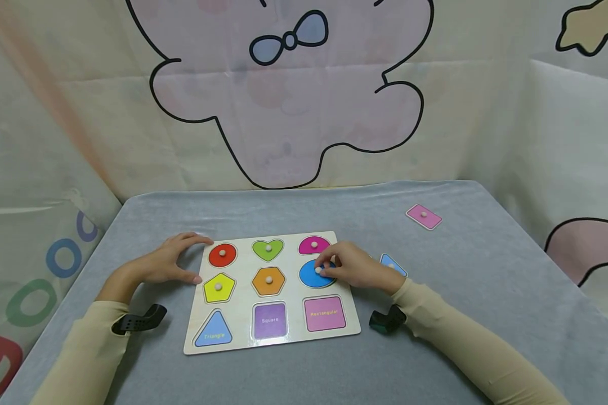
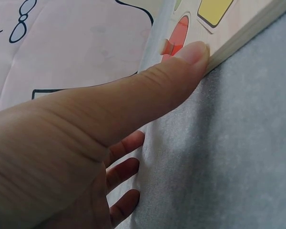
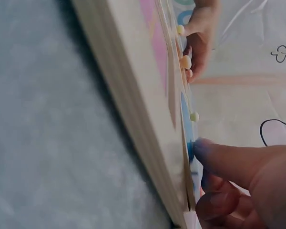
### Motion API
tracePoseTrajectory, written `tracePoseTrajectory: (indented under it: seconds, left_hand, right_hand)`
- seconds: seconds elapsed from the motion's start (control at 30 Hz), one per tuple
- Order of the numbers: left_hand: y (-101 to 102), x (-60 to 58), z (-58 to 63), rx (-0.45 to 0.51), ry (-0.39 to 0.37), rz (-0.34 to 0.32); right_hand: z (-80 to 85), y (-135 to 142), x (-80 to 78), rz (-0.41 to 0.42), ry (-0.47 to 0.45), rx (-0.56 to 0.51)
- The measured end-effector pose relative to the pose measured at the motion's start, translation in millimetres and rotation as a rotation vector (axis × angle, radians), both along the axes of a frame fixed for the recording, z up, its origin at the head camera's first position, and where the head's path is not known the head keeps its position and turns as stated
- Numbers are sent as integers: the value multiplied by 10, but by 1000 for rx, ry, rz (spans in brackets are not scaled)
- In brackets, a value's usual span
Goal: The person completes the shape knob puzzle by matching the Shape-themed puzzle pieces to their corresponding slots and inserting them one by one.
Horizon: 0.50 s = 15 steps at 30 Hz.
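Blue oval piece [image 1: 310, 279] pinched by its knob at the right of the puzzle board [image 1: 243, 271]

The blue oval piece sits right of the centre of the head frame, in the board's middle row at its right side. Its long axis runs roughly left to right; the left end shows, while the right end is partly behind the right hand [image 1: 353, 266]. That hand's thumb and fingertips pinch the pale, rounded knob [image 1: 318, 270].

The board also lies with its long side across the picture, its right end angled slightly higher. Along the lower row, three shapes can be read: "Triangle" on the light-blue one [image 1: 214, 328] at left, "Square" on the purple one [image 1: 270, 329] and "Rectangular" on the pink one [image 1: 325, 322].

The board is pale wood, with rounded corners and a layered edge in the right wrist view. Flat, knobbed pieces fill the other places: red circle [image 1: 228, 260], green heart [image 1: 267, 255], magenta half-circle [image 1: 305, 247], yellow pentagon [image 1: 226, 293], orange hexagon [image 1: 268, 291].

The left hand [image 1: 168, 260], fingers spread and gripping nothing, rests its thumb on the board's left edge.

On the soft grey-blue cloth [image 1: 284, 379], a pink rectangle piece [image 1: 416, 212] slants toward the lower right; a blue triangle piece [image 1: 392, 263] lies partly behind the right wrist.
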<state>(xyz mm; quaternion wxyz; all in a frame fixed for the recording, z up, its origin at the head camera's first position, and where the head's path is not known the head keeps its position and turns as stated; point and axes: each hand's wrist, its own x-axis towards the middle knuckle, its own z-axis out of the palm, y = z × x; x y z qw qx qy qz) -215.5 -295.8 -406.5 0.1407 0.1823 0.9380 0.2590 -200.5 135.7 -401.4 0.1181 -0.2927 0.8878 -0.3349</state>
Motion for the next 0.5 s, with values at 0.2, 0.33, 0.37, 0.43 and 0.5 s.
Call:
tracePoseTrajectory:
  seconds: [0.2,0.33,0.37,0.43,0.5]
  left_hand:
    - [-8,-31,21,0,-8,-6]
    - [-19,-55,26,-4,-14,-9]
    - [-22,-61,27,-4,-15,-11]
    - [-29,-72,29,-3,-17,-14]
    - [-35,-80,34,0,-17,-20]
  right_hand:
    - [22,-19,0,-14,-12,-6]
    - [82,1,-16,10,-73,-11]
    - [98,14,-25,10,-92,-8]
    - [146,48,-51,12,-114,-10]
    - [200,94,-81,5,-110,-10]
